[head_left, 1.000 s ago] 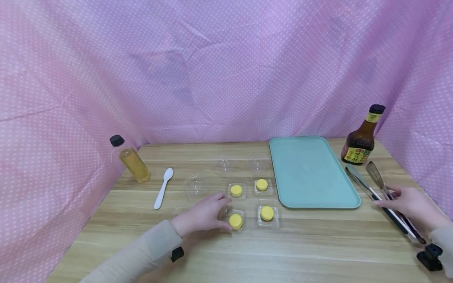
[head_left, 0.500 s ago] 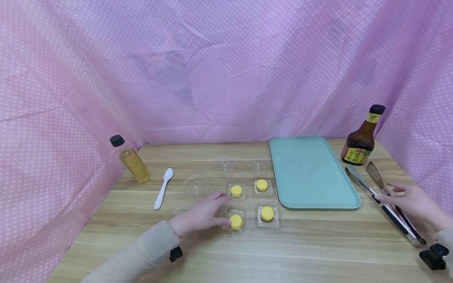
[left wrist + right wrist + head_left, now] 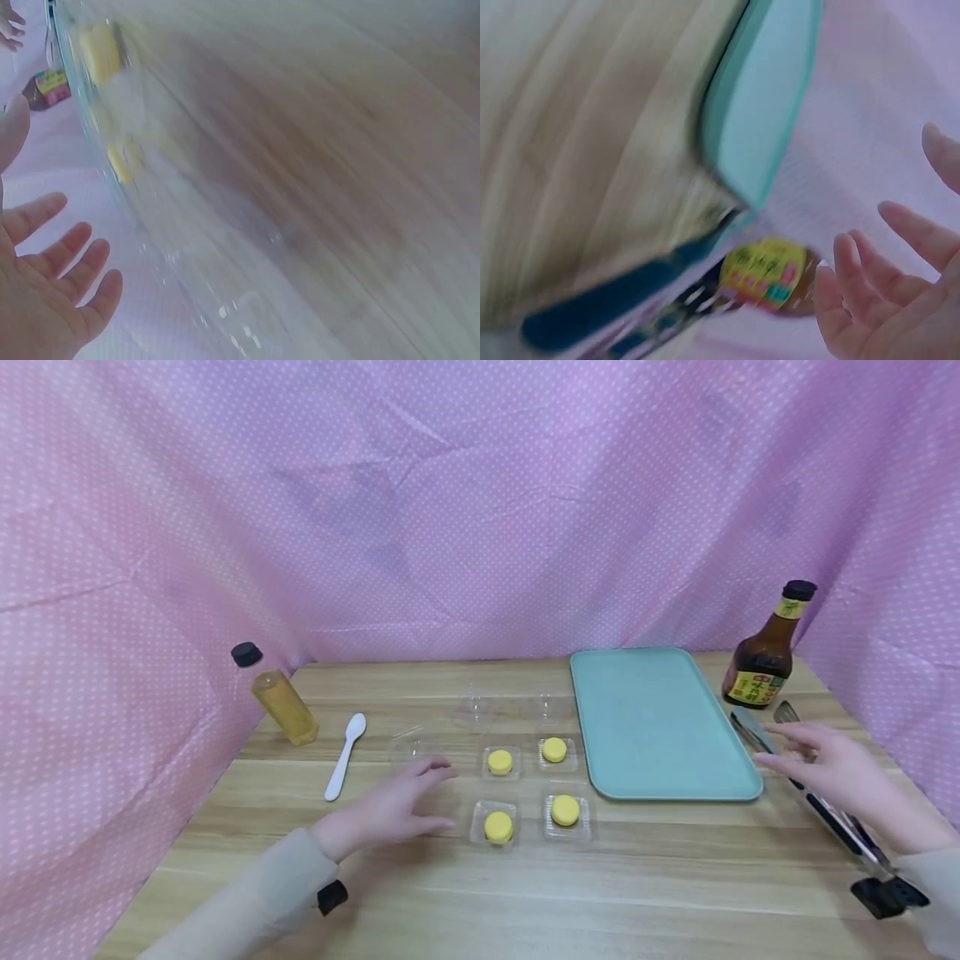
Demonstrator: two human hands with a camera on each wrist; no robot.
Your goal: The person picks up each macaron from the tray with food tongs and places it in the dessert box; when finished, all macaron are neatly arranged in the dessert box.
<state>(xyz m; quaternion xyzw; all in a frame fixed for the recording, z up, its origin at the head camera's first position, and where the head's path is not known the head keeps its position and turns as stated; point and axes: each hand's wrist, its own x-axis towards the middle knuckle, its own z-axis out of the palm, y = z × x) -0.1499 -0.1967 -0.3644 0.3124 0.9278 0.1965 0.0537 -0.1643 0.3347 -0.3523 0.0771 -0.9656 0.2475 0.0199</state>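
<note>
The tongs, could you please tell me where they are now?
In the head view, the tongs lie on the right side of the table, in front of the dark bottle, beside the green tray, partly hidden by the right hand.

The tongs (image 3: pixel 835 823) were shiny metal, the boxes (image 3: pixel 573 833) glossy plastic, the tray (image 3: pixel 660 727) smooth and matt, the counter (image 3: pixel 600 893) wood-grained, the curtain (image 3: pixel 480 510) cloth.

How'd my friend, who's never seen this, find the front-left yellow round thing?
On the brown wooden table, left of the green rectangular tray, sit four square clear plastic containers. Pick the yellow round thing in the front-left one: it sits lowest in the head view.
</note>
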